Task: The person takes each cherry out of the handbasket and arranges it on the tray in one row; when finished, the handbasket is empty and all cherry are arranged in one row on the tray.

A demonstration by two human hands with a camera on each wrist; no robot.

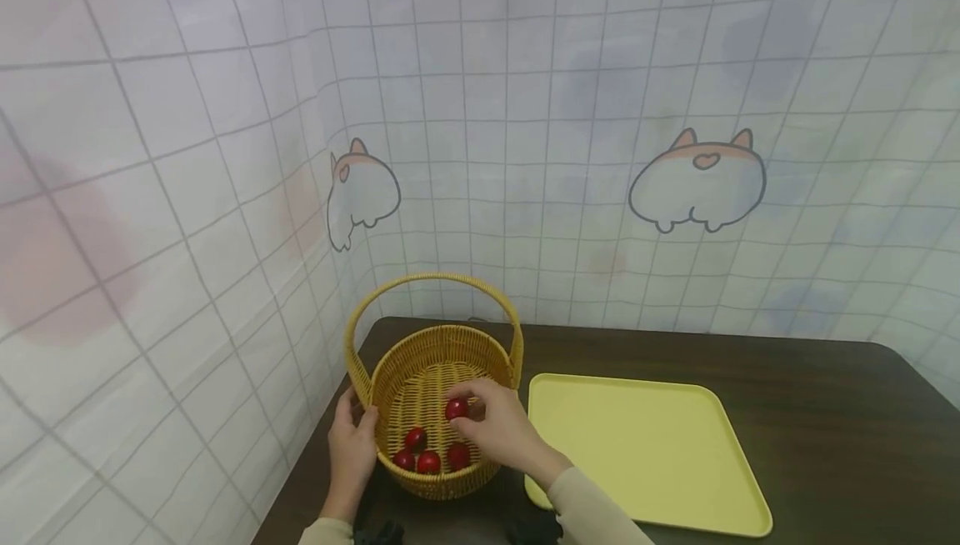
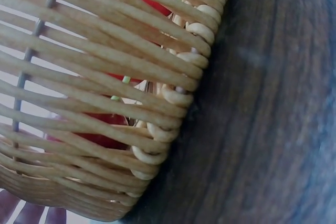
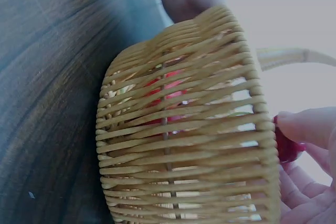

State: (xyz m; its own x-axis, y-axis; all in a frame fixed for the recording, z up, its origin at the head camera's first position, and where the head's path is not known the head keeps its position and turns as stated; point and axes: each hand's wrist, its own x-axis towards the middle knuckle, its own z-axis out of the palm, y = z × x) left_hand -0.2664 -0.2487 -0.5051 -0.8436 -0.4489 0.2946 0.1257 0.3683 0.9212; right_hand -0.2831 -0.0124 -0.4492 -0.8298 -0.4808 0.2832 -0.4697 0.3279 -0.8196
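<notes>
A round wicker basket (image 1: 442,491) with a tall arched handle (image 1: 433,277) stands on the table's left part. Several small, round, dark-red fruits (image 1: 429,462) lie together at its near side. My left hand (image 1: 351,455) grips the basket's left rim near the foot of the handle. Over the basket's right half, my right hand (image 1: 495,424) pinches another such red fruit (image 1: 456,408) between thumb and fingers. The right wrist view has this fruit (image 3: 287,142) just beyond the rim, partly hidden by the weave. Red patches show through the wicker wall (image 2: 94,66) in the left wrist view.
A yellow rectangular tray (image 1: 637,445) lies right of the basket, its left edge close to the right forearm. Both stand on a dark wooden table (image 1: 817,412). A white gridded cloth (image 1: 517,195) with cartoon animals hangs behind and along the left.
</notes>
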